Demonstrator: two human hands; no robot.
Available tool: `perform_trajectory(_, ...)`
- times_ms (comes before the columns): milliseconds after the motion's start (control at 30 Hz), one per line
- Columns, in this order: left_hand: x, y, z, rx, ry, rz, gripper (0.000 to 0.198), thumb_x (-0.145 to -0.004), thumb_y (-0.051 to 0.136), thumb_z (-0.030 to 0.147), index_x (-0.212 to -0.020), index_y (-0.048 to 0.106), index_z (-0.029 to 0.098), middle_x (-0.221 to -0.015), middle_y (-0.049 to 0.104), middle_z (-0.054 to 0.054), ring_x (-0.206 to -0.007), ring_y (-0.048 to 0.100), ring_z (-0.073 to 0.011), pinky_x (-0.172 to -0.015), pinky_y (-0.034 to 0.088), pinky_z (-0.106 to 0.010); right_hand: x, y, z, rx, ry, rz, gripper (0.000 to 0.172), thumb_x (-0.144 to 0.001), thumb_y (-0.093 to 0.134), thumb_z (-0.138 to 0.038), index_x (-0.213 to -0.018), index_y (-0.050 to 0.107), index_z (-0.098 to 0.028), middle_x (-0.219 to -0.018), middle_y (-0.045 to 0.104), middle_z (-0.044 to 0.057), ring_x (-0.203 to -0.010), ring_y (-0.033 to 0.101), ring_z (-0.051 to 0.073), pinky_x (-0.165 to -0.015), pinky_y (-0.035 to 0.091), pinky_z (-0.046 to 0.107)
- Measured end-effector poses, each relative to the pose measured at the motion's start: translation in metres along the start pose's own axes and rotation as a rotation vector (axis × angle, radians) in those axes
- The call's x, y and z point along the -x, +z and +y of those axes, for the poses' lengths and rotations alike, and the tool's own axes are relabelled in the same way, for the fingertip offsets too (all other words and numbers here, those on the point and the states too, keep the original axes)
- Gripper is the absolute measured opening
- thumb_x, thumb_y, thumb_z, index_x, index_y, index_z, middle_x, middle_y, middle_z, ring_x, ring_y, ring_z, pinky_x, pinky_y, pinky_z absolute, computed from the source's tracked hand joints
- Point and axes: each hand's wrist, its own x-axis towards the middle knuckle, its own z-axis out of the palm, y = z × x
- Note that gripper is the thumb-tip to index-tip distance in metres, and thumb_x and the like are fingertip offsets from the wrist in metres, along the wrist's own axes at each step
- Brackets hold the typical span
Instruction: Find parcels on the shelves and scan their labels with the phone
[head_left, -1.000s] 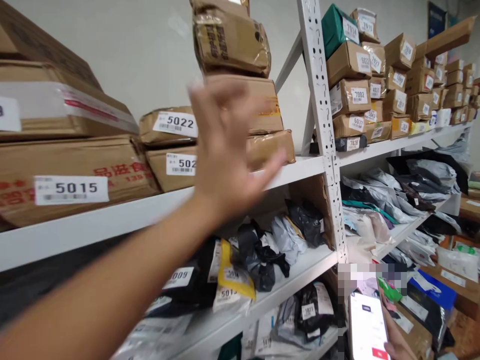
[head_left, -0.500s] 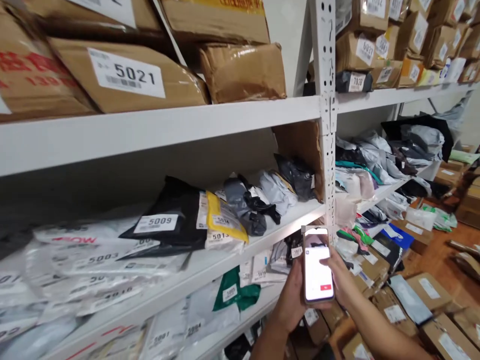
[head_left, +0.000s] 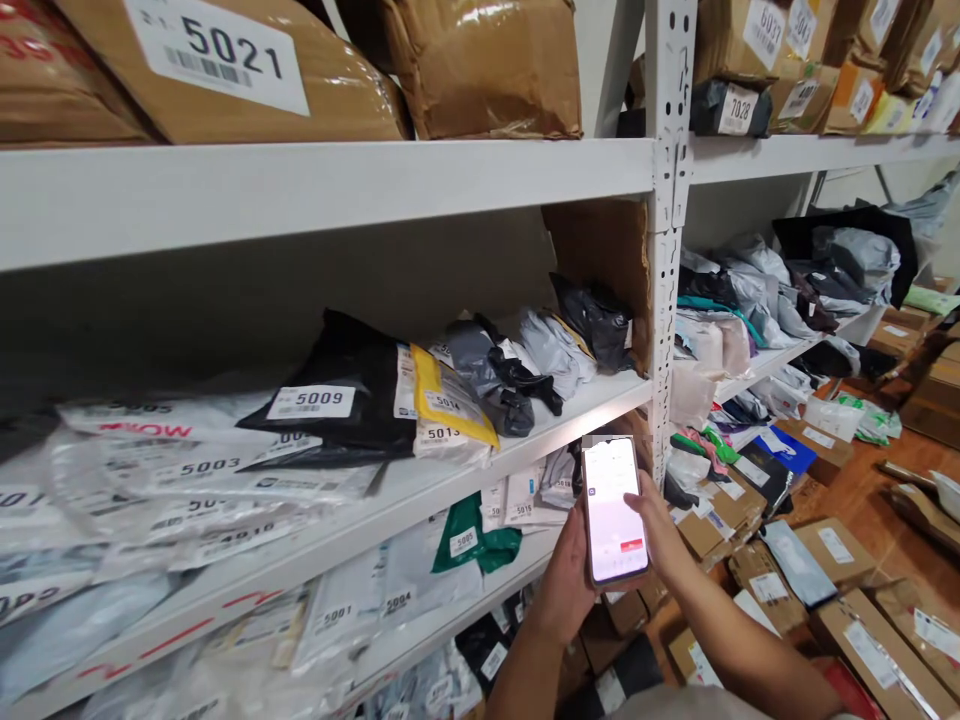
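A smartphone (head_left: 613, 520) with a bright white screen and a red button near its bottom is held upright in front of the shelf. My left hand (head_left: 568, 575) is closed round its left side and back. On its right edge is my right hand (head_left: 660, 525), the thumb over the screen and the other fingers hidden behind. Just left of the phone, white labelled parcel bags (head_left: 523, 500) and a green bag (head_left: 478, 535) labelled 5005 lie on a lower shelf. Above them sit a black bag (head_left: 337, 400) labelled 5009 and a yellow-edged bag (head_left: 450, 398) labelled 5014.
A perforated white shelf post (head_left: 664, 250) rises behind the phone. Cardboard boxes (head_left: 487, 70) fill the top shelf, one labelled 5021. More boxes (head_left: 862, 650) lie on the wooden floor at right. Grey and black bags (head_left: 757, 290) crowd the right-hand rack.
The shelves have shifted upward in view, showing more of the floor and lower shelf. Both hands and the phone have moved slightly left and up in view. My grip looks the same.
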Motion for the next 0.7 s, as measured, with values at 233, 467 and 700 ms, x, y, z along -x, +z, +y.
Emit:
perform_trajectory(233, 0.013, 0.024, 0.009, -0.037, -0.031, 0.039, 0.072, -0.087, 0.058, 0.059, -0.151, 0.039, 0.032, -0.142, 0.057, -0.01, -0.124, 0.057, -0.0336, -0.085, 0.059, -0.045, 0.008, -0.019, -0.006, 0.02, -0.021, -0.185, 0.055, -0.066, 0.053, -0.023, -0.12, 0.064, -0.024, -0.119, 0.073, 0.001, -0.113, 0.061, 0.029, -0.097, 0.043, 0.04)
perform_trajectory(467, 0.011, 0.036, 0.005, -0.21, 0.087, 0.238, 0.085, -0.079, 0.074, 0.037, -0.153, 0.031, 0.036, -0.139, 0.06, -0.008, -0.114, 0.064, -0.0299, -0.065, 0.061, -0.03, 0.01, -0.02, -0.004, -0.014, -0.038, -0.247, 0.061, -0.064, 0.053, -0.018, -0.124, 0.06, -0.027, -0.12, 0.072, -0.001, -0.114, 0.061, 0.027, -0.095, 0.045, 0.038)
perform_trajectory(700, 0.008, 0.029, 0.001, -0.249, 0.097, 0.188, 0.084, -0.079, 0.068, 0.036, -0.153, 0.029, 0.034, -0.142, 0.056, -0.009, -0.11, 0.064, -0.0321, -0.058, 0.06, -0.03, 0.014, -0.019, -0.008, -0.05, -0.034, -0.292, 0.068, -0.061, 0.056, -0.017, -0.128, 0.057, -0.027, -0.122, 0.071, -0.001, -0.108, 0.063, 0.026, -0.088, 0.049, 0.037)
